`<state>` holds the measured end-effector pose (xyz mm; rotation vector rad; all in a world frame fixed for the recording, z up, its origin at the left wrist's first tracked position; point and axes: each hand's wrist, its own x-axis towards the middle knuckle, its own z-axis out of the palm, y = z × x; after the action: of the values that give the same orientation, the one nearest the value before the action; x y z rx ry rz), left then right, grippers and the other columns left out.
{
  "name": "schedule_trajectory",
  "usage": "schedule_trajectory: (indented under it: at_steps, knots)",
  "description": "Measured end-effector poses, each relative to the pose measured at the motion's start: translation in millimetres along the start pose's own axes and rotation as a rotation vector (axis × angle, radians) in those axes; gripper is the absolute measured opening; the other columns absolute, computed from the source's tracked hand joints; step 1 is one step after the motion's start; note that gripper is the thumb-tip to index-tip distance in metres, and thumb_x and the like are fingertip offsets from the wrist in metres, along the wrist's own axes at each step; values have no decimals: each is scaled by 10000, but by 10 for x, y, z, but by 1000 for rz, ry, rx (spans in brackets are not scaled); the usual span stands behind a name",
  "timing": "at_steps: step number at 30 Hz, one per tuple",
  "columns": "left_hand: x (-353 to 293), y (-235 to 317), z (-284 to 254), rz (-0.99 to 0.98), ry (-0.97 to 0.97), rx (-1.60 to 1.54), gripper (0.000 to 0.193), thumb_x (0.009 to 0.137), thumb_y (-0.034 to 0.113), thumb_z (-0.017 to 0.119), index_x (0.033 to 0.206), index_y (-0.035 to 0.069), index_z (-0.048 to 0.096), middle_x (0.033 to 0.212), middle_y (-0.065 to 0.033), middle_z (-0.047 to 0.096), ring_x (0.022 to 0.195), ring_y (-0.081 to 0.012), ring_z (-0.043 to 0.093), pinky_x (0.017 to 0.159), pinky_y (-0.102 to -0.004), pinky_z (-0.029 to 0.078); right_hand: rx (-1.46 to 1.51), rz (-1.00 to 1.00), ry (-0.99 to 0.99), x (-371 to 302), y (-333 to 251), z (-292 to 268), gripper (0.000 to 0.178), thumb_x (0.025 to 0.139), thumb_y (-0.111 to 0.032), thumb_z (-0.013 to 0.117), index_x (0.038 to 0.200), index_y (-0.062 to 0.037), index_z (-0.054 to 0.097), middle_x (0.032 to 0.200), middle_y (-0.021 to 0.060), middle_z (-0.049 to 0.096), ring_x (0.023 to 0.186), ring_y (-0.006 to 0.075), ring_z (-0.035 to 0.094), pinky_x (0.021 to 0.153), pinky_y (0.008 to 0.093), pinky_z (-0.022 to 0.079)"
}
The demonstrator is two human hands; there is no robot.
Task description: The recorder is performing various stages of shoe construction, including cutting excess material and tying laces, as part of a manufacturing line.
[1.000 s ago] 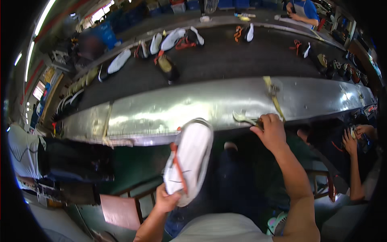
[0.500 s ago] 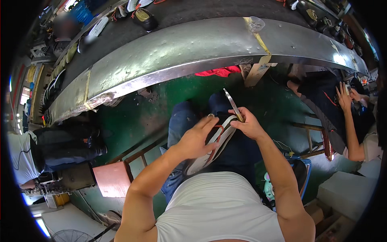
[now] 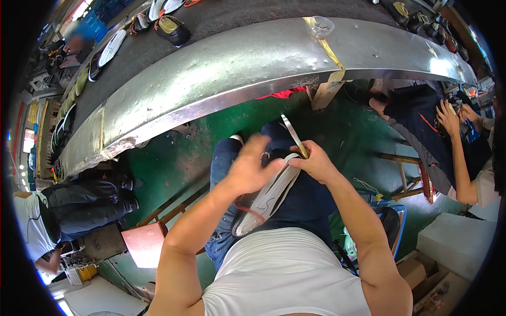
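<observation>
Head view: the person sits with a white shoe (image 3: 266, 197) lying across the lap, sole edge turned up, toe end toward the knees and heel toward the belly. The left hand (image 3: 247, 168) is clamped over the top of the shoe, fingers curled round its upper part and pinning it against the thigh. The right hand (image 3: 316, 163) is clenched on the handle of a thin metal tool (image 3: 294, 137), whose blade sticks up and away from the shoe toward the bench (image 3: 253, 68); the handle end meets the rim of the sole just right of the left hand's fingers. The shoe has orange trim near its heel end.

Beyond the shoe, the long metal bench curves across the top, with a small clear cup (image 3: 321, 25) on a yellow tape strip. Farther from the shoe, past the bench, a dark belt (image 3: 211, 16) carries more shoes. To the right of the shoe another worker (image 3: 453, 137) sits on a stool; to its left, another person's dark trousers show.

To do this well, the left hand probably should keep the shoe from rolling, while the tool works along the sole edge in short strokes directed away from the holding fingers
</observation>
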<state>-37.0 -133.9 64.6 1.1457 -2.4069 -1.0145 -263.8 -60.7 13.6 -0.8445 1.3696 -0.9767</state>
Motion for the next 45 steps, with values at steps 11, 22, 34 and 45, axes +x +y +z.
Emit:
schedule_trajectory:
  at_steps: [11,22,34,45]
  knots:
    - [-1378,-9,-312,-88,-210,75,689,834,408,768,1327,-1,513,1214,-225,620,958,-398,678,799,-447,557,-125,-147,-1,-60,243,-76,555,757,-138,853,1200,0,550,1077,66,642,990,147,585,914,300,472]
    - [-832,-243,-694,-98,68,149,730,873,428,740,1367,-57,510,1291,-300,598,1153,-404,631,958,-432,514,-112,-77,-5,37,223,69,560,759,-133,856,1200,28,552,1058,81,644,978,150,599,890,301,492]
    - [-271,-121,-461,-35,25,-1105,760,908,147,739,1543,48,333,1322,-114,570,1202,-162,537,1058,-328,409,-230,-79,20,-1317,-443,276,293,959,-130,605,1220,-1,580,939,48,665,790,111,613,704,273,502]
    - [-1130,-46,-934,17,108,-868,577,993,164,621,1510,88,377,1375,-105,501,1256,-174,489,1085,-332,372,-137,-53,-550,-1248,-965,916,381,1001,-194,566,1323,8,542,1083,81,672,880,140,643,856,312,512]
